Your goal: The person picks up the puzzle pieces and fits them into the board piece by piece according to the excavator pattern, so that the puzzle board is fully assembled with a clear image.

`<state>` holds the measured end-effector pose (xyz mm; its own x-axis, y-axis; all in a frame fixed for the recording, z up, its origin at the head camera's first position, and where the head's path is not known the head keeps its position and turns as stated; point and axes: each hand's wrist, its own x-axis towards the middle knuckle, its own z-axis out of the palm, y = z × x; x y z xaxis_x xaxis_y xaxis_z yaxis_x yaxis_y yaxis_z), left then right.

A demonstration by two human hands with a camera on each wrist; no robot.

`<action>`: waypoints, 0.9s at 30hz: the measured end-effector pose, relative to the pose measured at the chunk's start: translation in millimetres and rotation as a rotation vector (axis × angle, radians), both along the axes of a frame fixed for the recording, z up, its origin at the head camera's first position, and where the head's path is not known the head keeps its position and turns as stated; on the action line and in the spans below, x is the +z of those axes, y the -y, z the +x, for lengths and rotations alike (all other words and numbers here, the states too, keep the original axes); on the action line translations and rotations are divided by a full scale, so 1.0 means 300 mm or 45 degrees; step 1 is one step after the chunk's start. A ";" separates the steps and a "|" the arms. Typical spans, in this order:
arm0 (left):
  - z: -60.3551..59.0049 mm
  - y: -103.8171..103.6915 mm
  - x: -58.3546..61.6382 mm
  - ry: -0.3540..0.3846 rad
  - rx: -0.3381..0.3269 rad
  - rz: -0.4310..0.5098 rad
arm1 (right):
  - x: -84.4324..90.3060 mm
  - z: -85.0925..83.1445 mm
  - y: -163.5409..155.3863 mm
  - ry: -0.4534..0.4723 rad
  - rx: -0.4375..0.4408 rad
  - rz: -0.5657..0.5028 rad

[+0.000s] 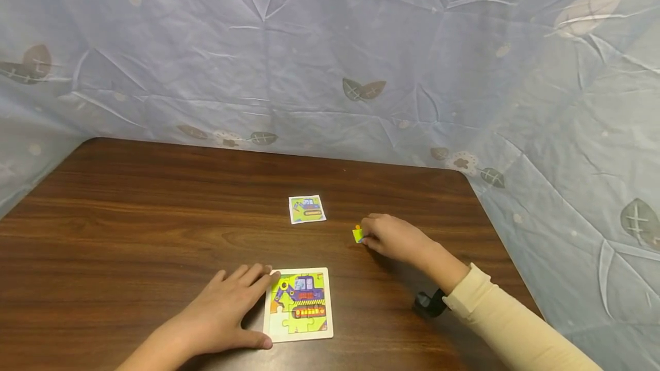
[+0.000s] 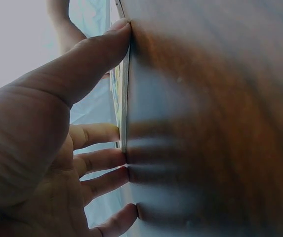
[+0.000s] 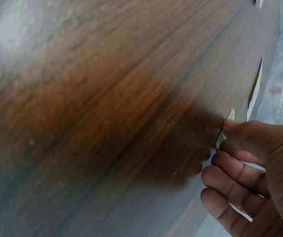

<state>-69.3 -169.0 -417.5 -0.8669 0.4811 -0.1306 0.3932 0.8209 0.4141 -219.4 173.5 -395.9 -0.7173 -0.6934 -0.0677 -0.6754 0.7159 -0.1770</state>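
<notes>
Setting: dark wooden table (image 1: 154, 199) with a pale blue leaf-print sheet (image 1: 330, 44) hung behind it and along its right side.
Puzzle tray (image 1: 299, 304): white-framed square board showing a purple digger on green, lying flat near the table's front edge; its picture reads upright to the person, sides roughly square with the table edge.
Left hand (image 1: 227, 314): just left of the tray, palm down, fingers nearly straight along the tray's left edge, thumb at its lower left corner; it steadies the tray without gripping it.
Puzzle piece (image 1: 358, 234): small yellow-green piece, beyond the tray and to its right, touching the table.
Right hand (image 1: 394, 239): just right of the piece, fingertips pinching it; the piece sticks out leftward from the fingers.
Reference card (image 1: 307, 209): small digger picture lying flat, farther back than the tray, slightly tilted.
</notes>
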 end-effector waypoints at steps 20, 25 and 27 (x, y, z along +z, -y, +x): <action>0.000 0.000 -0.005 -0.046 -0.013 -0.014 | -0.013 -0.061 -0.065 0.105 0.060 -0.073; -0.001 0.001 -0.006 -0.044 -0.012 -0.013 | -0.008 -0.061 -0.072 0.071 0.071 -0.063; -0.001 0.001 -0.006 -0.040 -0.012 -0.011 | 0.002 -0.059 -0.076 0.080 0.053 -0.090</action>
